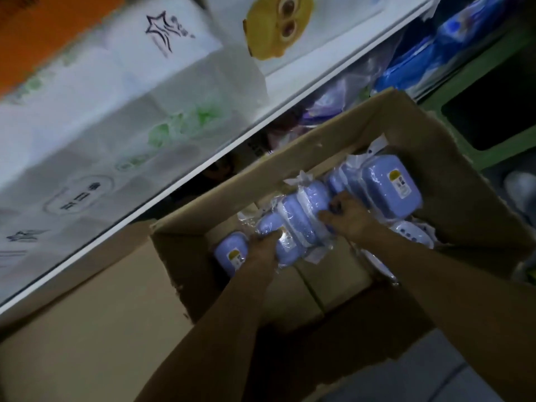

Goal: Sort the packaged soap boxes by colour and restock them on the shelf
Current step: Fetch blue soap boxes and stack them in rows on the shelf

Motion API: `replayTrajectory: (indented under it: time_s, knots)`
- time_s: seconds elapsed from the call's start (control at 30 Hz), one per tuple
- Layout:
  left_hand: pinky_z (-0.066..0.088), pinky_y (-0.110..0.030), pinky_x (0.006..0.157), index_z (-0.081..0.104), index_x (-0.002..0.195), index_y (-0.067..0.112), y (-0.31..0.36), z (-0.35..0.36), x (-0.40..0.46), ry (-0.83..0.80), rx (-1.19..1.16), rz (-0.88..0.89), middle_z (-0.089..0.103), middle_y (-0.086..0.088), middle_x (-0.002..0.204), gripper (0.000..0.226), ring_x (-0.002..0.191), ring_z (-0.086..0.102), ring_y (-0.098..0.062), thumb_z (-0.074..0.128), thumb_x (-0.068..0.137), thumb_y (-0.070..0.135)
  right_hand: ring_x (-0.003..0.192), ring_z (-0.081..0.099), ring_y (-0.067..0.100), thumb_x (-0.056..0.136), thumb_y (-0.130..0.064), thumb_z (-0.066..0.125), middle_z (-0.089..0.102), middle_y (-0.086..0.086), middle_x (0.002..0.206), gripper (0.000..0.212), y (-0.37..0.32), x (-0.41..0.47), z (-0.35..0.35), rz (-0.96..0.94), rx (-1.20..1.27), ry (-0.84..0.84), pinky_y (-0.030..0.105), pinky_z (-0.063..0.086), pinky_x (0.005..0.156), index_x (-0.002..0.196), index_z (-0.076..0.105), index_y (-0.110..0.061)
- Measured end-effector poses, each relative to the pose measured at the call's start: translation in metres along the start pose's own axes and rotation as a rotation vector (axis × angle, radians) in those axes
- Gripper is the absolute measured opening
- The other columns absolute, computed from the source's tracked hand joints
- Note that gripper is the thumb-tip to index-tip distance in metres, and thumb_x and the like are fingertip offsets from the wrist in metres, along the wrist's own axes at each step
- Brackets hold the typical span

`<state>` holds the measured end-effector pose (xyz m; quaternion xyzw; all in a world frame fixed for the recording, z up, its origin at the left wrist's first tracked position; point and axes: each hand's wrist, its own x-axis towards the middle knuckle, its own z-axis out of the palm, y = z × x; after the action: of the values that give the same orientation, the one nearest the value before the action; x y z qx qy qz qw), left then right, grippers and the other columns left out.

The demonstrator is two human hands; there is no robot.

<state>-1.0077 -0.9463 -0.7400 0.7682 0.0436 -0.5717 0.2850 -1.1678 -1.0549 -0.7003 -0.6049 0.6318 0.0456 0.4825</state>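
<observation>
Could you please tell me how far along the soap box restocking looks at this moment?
Early stage. Done: the cardboard carton is open, nothing more that shows. In hand: the left hand and right hand grip a row of blue wrapped soap boxes inside the carton. Left: further blue boxes, such as one at the far end, and a white one remain inside. No soap boxes are recognisable on the shelf.

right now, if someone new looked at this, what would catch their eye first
Most likely the row of blue soap boxes in clear wrap, held at both ends inside the open cardboard box: the left hand grips the near end, the right hand the far end. More blue boxes lie around them in the carton. Next, the yellow cartoon face on a white pack on the shelf above.
</observation>
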Motion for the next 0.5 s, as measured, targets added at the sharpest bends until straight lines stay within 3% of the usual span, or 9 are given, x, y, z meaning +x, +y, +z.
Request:
replayTrajectory:
  time_s: [0.07,0.1,0.17,0.2,0.3,0.43,0.5]
  knots:
    - [0.047,-0.025,0.052,0.069,0.104,0.003,0.005,0.002,-0.007,0.035,-0.039,-0.013,0.069,-0.009,0.083,0.048,0.061,0.061,-0.021,0.081,0.073,0.038,0.099,0.051,0.017,0.076,-0.036,0.079,0.052,0.002,0.105,0.057,0.007,0.000,0.007,0.031,0.072,0.023,0.032,0.042,0.091,0.116,0.047,-0.011]
    - [0.045,-0.023,0.048,0.069,0.100,0.005,0.010,0.003,-0.014,0.021,-0.039,-0.011,0.067,-0.008,0.077,0.043,0.055,0.059,-0.020,0.082,0.074,0.037,0.104,0.053,0.016,0.067,-0.040,0.085,0.055,-0.001,0.112,0.076,0.009,0.000,0.008,0.053,0.140,0.008,0.034,0.044,0.096,0.124,0.044,-0.009]
    - [0.046,-0.024,0.048,0.067,0.100,0.007,0.012,0.006,-0.021,-0.002,-0.007,0.002,0.066,-0.008,0.074,0.039,0.057,0.060,-0.021,0.083,0.075,0.032,0.112,0.059,0.015,0.043,-0.055,0.092,0.060,-0.002,0.125,0.114,0.020,0.005,0.012,0.116,0.272,-0.020,0.038,0.047,0.100,0.134,0.040,-0.009]
    - [0.048,-0.026,0.051,0.066,0.098,0.007,0.011,0.007,-0.023,0.002,0.012,-0.002,0.066,-0.008,0.076,0.036,0.061,0.062,-0.023,0.083,0.075,0.028,0.109,0.063,0.016,0.036,-0.058,0.092,0.064,0.000,0.124,0.117,0.026,0.007,0.014,0.149,0.314,-0.051,0.039,0.051,0.098,0.132,0.046,-0.010]
    - [0.054,-0.032,0.065,0.063,0.100,0.005,0.003,0.007,-0.033,0.071,0.059,-0.003,0.069,-0.010,0.094,0.043,0.083,0.067,-0.028,0.086,0.071,0.026,0.096,0.069,0.022,0.058,-0.040,0.091,0.071,0.006,0.109,0.068,0.024,-0.006,0.019,0.226,0.351,-0.126,0.038,0.056,0.086,0.113,0.066,-0.009]
    - [0.052,-0.037,0.086,0.061,0.121,0.006,0.003,-0.004,-0.047,0.081,-0.014,0.087,0.066,-0.014,0.115,0.047,0.102,0.064,-0.033,0.077,0.081,0.024,0.108,0.063,0.024,0.069,-0.033,0.085,0.064,0.008,0.122,0.070,0.014,-0.025,0.022,0.189,0.437,-0.048,0.042,0.051,0.097,0.127,0.057,-0.006]
    - [0.049,-0.038,0.092,0.058,0.128,0.010,0.003,-0.013,-0.055,0.103,-0.002,0.116,0.064,-0.012,0.121,0.054,0.103,0.062,-0.032,0.075,0.082,0.033,0.098,0.066,0.019,0.071,-0.031,0.084,0.068,0.006,0.114,0.055,0.008,-0.035,0.019,0.180,0.515,-0.081,0.034,0.053,0.086,0.116,0.062,-0.007]
